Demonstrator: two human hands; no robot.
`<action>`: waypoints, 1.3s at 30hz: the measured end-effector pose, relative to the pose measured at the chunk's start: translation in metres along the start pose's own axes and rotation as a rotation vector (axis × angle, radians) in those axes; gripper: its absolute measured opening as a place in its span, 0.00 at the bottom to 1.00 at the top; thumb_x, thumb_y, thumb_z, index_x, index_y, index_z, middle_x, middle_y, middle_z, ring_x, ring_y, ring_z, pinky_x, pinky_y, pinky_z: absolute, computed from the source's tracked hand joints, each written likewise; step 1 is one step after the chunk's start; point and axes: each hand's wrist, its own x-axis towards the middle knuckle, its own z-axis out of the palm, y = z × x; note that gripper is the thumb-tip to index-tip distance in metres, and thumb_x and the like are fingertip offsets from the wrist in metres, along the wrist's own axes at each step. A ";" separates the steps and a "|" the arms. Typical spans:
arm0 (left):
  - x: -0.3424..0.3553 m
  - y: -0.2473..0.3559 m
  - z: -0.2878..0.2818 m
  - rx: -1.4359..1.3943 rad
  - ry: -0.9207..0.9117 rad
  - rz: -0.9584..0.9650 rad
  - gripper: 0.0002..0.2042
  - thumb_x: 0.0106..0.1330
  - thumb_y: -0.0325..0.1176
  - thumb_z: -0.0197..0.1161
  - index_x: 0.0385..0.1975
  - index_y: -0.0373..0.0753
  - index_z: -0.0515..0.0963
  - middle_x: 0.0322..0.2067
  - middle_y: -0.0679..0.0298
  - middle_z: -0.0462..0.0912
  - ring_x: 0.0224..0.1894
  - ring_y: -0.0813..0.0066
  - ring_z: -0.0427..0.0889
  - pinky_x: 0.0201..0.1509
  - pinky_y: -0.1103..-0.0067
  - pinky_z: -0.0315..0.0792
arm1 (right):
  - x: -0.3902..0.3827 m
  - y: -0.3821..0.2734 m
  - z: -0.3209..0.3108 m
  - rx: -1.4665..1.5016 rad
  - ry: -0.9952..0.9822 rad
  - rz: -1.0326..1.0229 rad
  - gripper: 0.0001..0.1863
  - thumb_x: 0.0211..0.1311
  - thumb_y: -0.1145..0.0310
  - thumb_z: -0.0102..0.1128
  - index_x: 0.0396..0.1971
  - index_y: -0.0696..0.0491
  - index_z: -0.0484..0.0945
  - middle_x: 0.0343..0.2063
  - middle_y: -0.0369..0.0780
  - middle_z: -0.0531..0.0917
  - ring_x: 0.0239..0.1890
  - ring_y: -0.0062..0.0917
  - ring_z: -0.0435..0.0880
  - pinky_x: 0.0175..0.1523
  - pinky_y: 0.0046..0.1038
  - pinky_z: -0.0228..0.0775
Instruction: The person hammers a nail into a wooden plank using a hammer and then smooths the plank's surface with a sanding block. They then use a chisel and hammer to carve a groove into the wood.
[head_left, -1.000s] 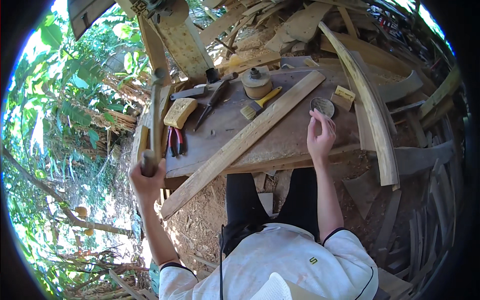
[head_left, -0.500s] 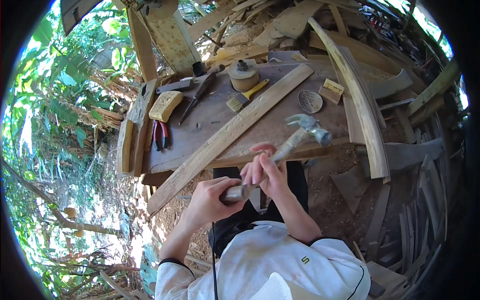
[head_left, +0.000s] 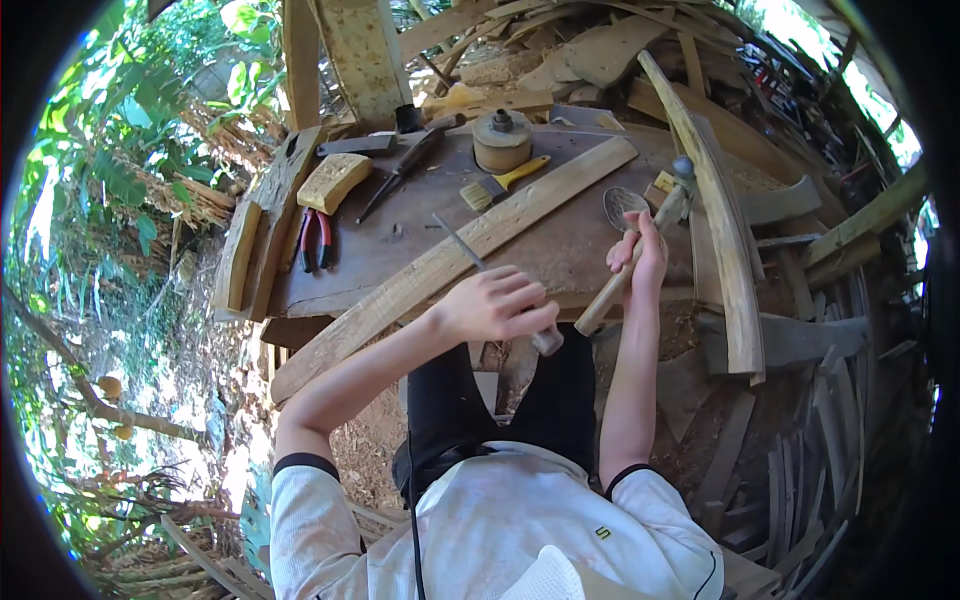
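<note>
My left hand is closed around a thin-bladed chisel. Its grey blade slants up to the left over a long wooden plank, and its handle butt pokes out toward my right hand. Whether the blade tip touches anything, I cannot tell. In my right hand is a hammer, gripped loosely partway along the wooden handle. The hammer's metal head points up and away, near a small wooden block and an oval mesh-like disc on the workbench.
Red-handled pliers, a wooden block, a knife-like tool, a yellow-handled brush and a round pot sit on the bench. A curved pole leans at the right. Offcuts lie piled beyond.
My hands have moved apart. The hammer has gone right with my right hand, its head now farther away. The chisel's blade now shows, pointing up left from my left hand.
</note>
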 end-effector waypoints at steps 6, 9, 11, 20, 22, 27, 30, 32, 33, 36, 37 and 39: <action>-0.014 -0.019 0.020 0.048 -0.009 -0.050 0.14 0.56 0.35 0.69 0.43 0.45 0.77 0.30 0.69 0.72 0.33 0.71 0.79 0.39 0.75 0.75 | -0.002 0.022 -0.001 -0.125 -0.049 -0.048 0.15 0.78 0.60 0.57 0.42 0.60 0.78 0.10 0.35 0.70 0.09 0.21 0.70 0.18 0.25 0.65; -0.023 -0.021 0.015 0.085 -0.017 -0.129 0.17 0.55 0.36 0.73 0.45 0.45 0.80 0.30 0.68 0.75 0.30 0.72 0.80 0.35 0.75 0.75 | -0.003 0.021 -0.004 -0.147 -0.053 -0.033 0.15 0.78 0.61 0.57 0.43 0.60 0.78 0.10 0.35 0.71 0.09 0.21 0.70 0.19 0.25 0.65; -0.031 -0.016 0.006 0.070 -0.029 -0.254 0.19 0.54 0.37 0.75 0.46 0.45 0.81 0.33 0.65 0.77 0.30 0.72 0.81 0.35 0.75 0.76 | -0.003 0.019 -0.003 -0.137 -0.049 -0.031 0.15 0.77 0.61 0.57 0.43 0.61 0.78 0.10 0.35 0.71 0.09 0.21 0.70 0.19 0.25 0.65; -0.048 -0.001 -0.035 0.165 -0.636 -0.890 0.31 0.63 0.52 0.72 0.63 0.43 0.76 0.59 0.55 0.80 0.42 0.54 0.89 0.43 0.63 0.83 | -0.002 0.018 -0.001 -0.177 -0.053 -0.024 0.14 0.76 0.62 0.59 0.43 0.61 0.79 0.10 0.35 0.72 0.09 0.20 0.70 0.19 0.24 0.65; -0.053 0.003 -0.034 0.195 -0.634 -0.914 0.33 0.64 0.55 0.70 0.66 0.44 0.75 0.65 0.55 0.77 0.44 0.52 0.89 0.45 0.63 0.83 | -0.002 0.019 0.000 -0.193 -0.067 -0.035 0.14 0.76 0.62 0.59 0.43 0.60 0.79 0.10 0.35 0.72 0.09 0.20 0.70 0.18 0.24 0.65; -0.076 0.006 -0.036 0.133 -0.585 -0.923 0.33 0.62 0.48 0.72 0.68 0.47 0.74 0.70 0.58 0.73 0.45 0.51 0.88 0.47 0.62 0.83 | -0.006 0.021 -0.001 -0.286 -0.087 -0.046 0.14 0.76 0.62 0.60 0.42 0.60 0.80 0.10 0.36 0.74 0.09 0.19 0.71 0.18 0.23 0.65; -0.079 0.006 -0.046 0.041 -0.544 -0.937 0.33 0.58 0.38 0.74 0.67 0.48 0.76 0.68 0.60 0.75 0.47 0.52 0.87 0.49 0.62 0.83 | -0.007 0.021 -0.003 -0.288 -0.105 -0.045 0.14 0.76 0.62 0.60 0.42 0.60 0.81 0.10 0.35 0.74 0.09 0.19 0.71 0.18 0.23 0.65; -0.083 0.008 -0.052 -0.010 -0.521 -0.975 0.33 0.54 0.30 0.75 0.65 0.48 0.78 0.65 0.61 0.79 0.49 0.52 0.87 0.51 0.63 0.82 | -0.007 0.021 -0.004 -0.291 -0.116 -0.046 0.14 0.76 0.61 0.60 0.42 0.60 0.81 0.10 0.35 0.74 0.09 0.19 0.71 0.18 0.23 0.65; -0.090 0.008 -0.053 0.004 -0.504 -0.960 0.34 0.53 0.28 0.73 0.65 0.47 0.78 0.66 0.64 0.78 0.49 0.52 0.87 0.51 0.62 0.82 | -0.006 0.021 -0.005 -0.293 -0.120 -0.047 0.15 0.76 0.61 0.60 0.43 0.60 0.81 0.10 0.35 0.74 0.09 0.19 0.72 0.18 0.23 0.65; -0.107 0.008 -0.060 0.041 -0.475 -0.946 0.35 0.50 0.24 0.69 0.65 0.48 0.78 0.68 0.69 0.76 0.49 0.52 0.87 0.51 0.62 0.82 | -0.004 0.020 -0.004 -0.295 -0.123 -0.039 0.15 0.76 0.60 0.60 0.42 0.60 0.81 0.10 0.36 0.74 0.09 0.19 0.72 0.18 0.23 0.65; -0.110 0.009 -0.065 0.045 -0.481 -0.955 0.35 0.50 0.24 0.69 0.65 0.48 0.78 0.68 0.68 0.77 0.49 0.52 0.87 0.52 0.62 0.82 | -0.004 0.021 -0.004 -0.293 -0.117 -0.037 0.16 0.76 0.60 0.60 0.42 0.60 0.81 0.10 0.36 0.74 0.09 0.19 0.72 0.18 0.23 0.65; -0.116 0.008 -0.072 0.052 -0.475 -0.944 0.35 0.50 0.24 0.69 0.64 0.47 0.79 0.68 0.69 0.77 0.49 0.53 0.87 0.52 0.64 0.83 | -0.003 0.020 -0.004 -0.292 -0.114 -0.039 0.15 0.76 0.60 0.60 0.42 0.60 0.81 0.10 0.36 0.74 0.09 0.19 0.72 0.18 0.23 0.65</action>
